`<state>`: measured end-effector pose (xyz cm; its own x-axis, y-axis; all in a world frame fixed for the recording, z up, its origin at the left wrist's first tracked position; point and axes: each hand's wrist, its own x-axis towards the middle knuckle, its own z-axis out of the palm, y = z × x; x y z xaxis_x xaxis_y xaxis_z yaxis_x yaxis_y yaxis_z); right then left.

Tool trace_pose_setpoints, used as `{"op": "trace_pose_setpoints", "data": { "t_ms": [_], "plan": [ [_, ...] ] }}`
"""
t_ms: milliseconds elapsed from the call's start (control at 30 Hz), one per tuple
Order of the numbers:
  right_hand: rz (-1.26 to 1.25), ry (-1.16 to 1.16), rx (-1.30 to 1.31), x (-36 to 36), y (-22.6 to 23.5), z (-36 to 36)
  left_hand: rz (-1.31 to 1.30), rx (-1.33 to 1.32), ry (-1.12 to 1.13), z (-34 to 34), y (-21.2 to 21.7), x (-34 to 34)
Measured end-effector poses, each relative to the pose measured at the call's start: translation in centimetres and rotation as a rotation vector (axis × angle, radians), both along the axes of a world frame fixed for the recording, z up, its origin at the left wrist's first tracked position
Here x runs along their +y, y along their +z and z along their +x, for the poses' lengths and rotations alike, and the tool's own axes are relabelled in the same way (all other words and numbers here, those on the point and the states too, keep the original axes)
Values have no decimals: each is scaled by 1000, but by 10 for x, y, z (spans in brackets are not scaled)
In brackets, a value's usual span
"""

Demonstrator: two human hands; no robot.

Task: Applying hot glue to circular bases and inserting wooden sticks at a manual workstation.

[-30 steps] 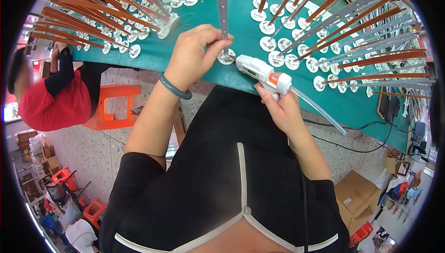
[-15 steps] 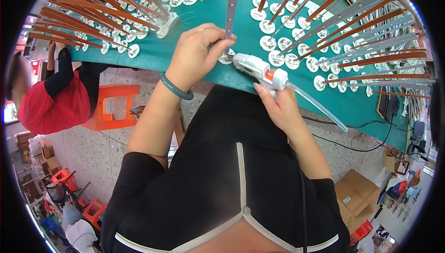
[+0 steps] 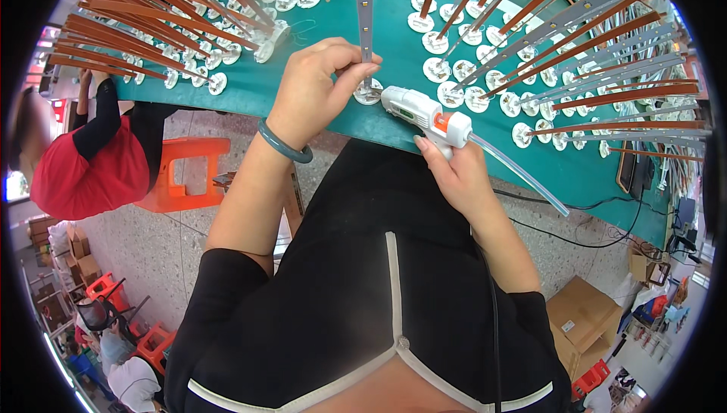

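My left hand (image 3: 318,87) pinches a grey LED strip (image 3: 365,12) near its lower end, between thumb and fingers. The strip stands upright over a white round base (image 3: 368,97) on the table; my fingers partly cover where the two meet. In my right hand (image 3: 460,178) is a white hot glue gun (image 3: 413,106) with an orange part at its back. Its nozzle points left, right beside the base; whether it touches cannot be made out. A clear glue stick (image 3: 522,176) sticks out of the gun's rear.
The green table (image 3: 326,129) carries many round bases with upright brown strips (image 3: 136,34) at left and brown and grey strips (image 3: 606,91) at right. Black cables (image 3: 583,207) run along its right edge. A person in red (image 3: 95,159) sits at left by an orange stool (image 3: 189,171).
The top of the LED strip has swung left, and my left hand has shifted slightly left with it. The glue gun and my right hand stay nearly still.
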<state>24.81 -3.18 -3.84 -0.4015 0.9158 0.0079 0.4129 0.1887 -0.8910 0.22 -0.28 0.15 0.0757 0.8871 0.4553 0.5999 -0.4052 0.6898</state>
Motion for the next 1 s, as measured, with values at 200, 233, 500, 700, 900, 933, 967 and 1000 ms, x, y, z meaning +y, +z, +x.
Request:
{"op": "trace_pose_setpoints", "data": {
  "t_ms": [200,233,500,700,900,933,967,1000],
  "plan": [
    [24,-16,-2,0,-1,-1,-6,0,-7,0,2,-1],
    [27,-10,-2,1,-3,0,-12,-6,-8,1,2,-1],
    [7,-25,15,-1,-4,2,-86,-53,-16,3,6,-4],
    [-221,-7,271,5,-2,10,-203,-201,-103,-5,-3,-4],
    [-227,-7,294,5,-1,10,-247,-208,-172,-7,-3,-7],
    [-223,-9,278,5,0,10,-216,-203,-182,-7,-4,-7],
    [-219,-12,263,5,0,9,-216,-202,-182,-7,-4,-7],
    [-219,-12,264,5,0,9,-204,-170,-194,-7,-3,-7]
  ]
}}
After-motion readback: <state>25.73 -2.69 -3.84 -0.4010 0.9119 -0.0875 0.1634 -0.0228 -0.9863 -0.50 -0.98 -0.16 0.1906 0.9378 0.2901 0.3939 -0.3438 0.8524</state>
